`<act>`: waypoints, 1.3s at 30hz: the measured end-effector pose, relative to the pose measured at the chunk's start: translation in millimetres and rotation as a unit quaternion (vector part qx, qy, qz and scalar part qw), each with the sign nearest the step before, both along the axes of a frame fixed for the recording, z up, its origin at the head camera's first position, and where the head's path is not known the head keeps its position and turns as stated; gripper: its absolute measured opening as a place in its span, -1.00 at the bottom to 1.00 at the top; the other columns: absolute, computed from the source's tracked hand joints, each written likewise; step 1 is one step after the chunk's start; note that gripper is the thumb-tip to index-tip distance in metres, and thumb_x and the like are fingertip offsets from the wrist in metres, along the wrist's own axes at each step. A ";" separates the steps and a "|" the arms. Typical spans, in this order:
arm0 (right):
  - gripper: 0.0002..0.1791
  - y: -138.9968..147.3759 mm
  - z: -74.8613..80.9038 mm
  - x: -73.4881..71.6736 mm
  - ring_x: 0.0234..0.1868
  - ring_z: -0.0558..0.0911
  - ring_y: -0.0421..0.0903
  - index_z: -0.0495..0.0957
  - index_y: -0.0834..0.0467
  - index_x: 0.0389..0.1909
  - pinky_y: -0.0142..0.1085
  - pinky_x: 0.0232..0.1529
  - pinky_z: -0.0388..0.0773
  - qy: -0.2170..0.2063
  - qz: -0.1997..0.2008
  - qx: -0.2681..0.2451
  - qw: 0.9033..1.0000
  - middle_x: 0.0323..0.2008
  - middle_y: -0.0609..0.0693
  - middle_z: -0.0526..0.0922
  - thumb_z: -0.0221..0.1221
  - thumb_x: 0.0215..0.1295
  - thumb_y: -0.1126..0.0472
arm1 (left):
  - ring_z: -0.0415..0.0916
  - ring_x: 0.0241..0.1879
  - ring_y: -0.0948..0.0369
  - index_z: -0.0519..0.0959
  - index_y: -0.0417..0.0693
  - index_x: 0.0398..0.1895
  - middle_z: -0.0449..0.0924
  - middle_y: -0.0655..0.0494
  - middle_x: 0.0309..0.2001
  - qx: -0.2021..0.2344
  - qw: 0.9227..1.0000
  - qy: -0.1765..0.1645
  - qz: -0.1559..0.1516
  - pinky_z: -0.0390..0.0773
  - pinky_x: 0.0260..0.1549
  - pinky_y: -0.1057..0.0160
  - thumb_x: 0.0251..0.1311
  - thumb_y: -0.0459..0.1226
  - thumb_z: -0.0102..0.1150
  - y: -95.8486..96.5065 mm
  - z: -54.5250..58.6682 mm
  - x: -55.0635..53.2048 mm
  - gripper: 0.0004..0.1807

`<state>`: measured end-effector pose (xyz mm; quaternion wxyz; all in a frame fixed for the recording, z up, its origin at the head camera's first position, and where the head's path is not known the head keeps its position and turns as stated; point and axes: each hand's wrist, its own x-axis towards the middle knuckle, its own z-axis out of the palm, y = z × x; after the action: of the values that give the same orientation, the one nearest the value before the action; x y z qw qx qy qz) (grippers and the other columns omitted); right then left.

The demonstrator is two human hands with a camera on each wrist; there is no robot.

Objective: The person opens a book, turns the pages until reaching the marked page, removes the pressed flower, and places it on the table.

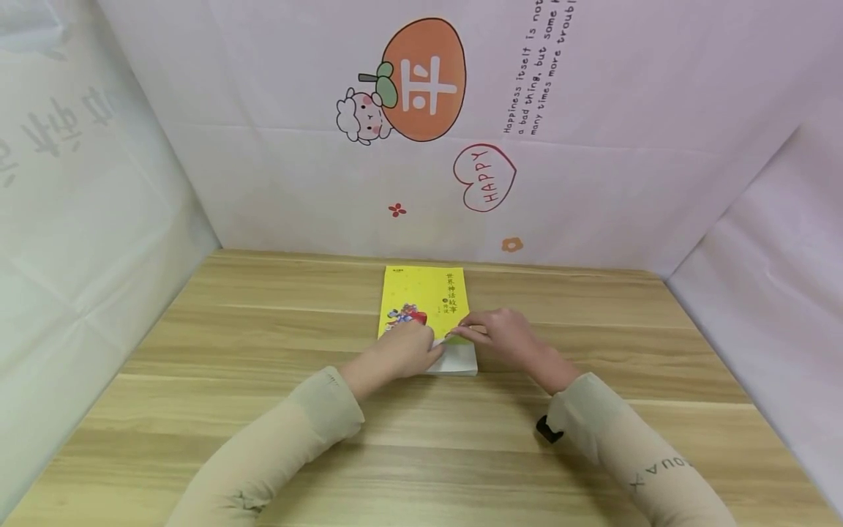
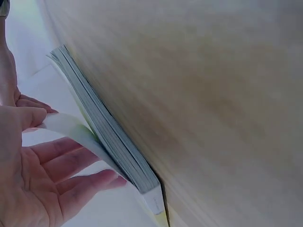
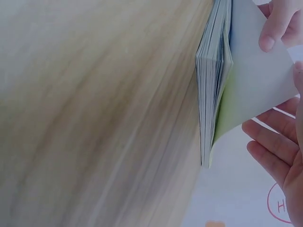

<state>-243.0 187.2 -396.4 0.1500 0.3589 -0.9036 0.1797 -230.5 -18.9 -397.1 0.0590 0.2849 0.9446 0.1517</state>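
Observation:
A thick paperback book (image 1: 421, 296) with a yellow front cover and a small colourful drawing lies on the table near the back wall. Its near cover edge is bent upward, so white paper (image 1: 457, 360) shows below. My left hand (image 1: 408, 348) pinches that raised edge, thumb on the pale inner side and fingers behind, as the left wrist view shows. At the near right corner my right hand (image 1: 503, 333) pinches the same cover (image 3: 255, 80) between thumb and fingers. The page block (image 2: 109, 123) stays flat on the table.
The wood-grain table (image 1: 263, 315) runs up to a white printed backdrop (image 1: 296, 190) behind, with white sheets on both sides. A black object (image 1: 549, 430) shows at the right sleeve cuff.

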 end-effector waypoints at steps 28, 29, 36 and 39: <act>-0.47 3.6 -4.1 7.0 -0.59 0.35 -0.29 0.65 0.15 -0.12 -0.44 -0.55 0.37 -0.123 0.045 0.139 0.982 -0.49 -0.16 0.50 0.31 0.01 -0.16 | 0.39 -0.55 0.18 0.54 -0.04 -0.63 0.48 0.11 -0.59 0.028 0.995 -0.052 0.086 0.38 -0.53 0.26 0.30 0.15 -0.12 -2.0 12.2 -16.6 -0.45; -0.47 3.5 -4.1 7.2 -0.58 0.36 -0.29 0.65 0.14 -0.12 -0.44 -0.54 0.38 -0.126 0.042 0.139 0.981 -0.48 -0.16 0.51 0.32 0.00 -0.16 | 0.38 -0.56 0.19 0.54 -0.06 -0.60 0.47 0.12 -0.60 0.037 0.994 -0.048 0.088 0.38 -0.54 0.27 0.29 0.13 -0.08 -3.2 12.4 -16.9 -0.48; -0.45 3.8 -3.2 8.0 -0.57 0.36 -0.29 0.64 0.13 -0.08 -0.44 -0.52 0.38 -0.147 0.038 0.133 0.980 -0.40 -0.13 0.60 0.33 -0.02 -0.16 | 0.48 -0.42 0.21 0.24 -0.04 0.36 0.57 0.03 -0.34 0.103 0.988 -0.030 0.115 0.48 -0.22 0.29 0.19 0.02 0.15 -11.8 16.6 -16.0 -0.29; -0.44 3.3 -2.9 8.7 -0.58 0.34 -0.30 0.64 0.12 -0.06 -0.44 -0.53 0.37 -0.155 0.035 0.128 0.979 -0.25 -0.07 0.65 0.32 -0.01 -0.17 | 0.45 0.02 0.17 0.01 0.08 0.46 0.40 0.00 0.18 0.124 0.987 -0.003 0.105 0.36 0.09 0.20 0.18 -0.04 0.19 -17.1 20.2 -13.4 -0.16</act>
<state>-234.2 190.5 -399.2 -0.0460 0.3745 -0.9181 0.1209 -243.9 -36.0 -376.9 0.0098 0.1889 0.9431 0.2736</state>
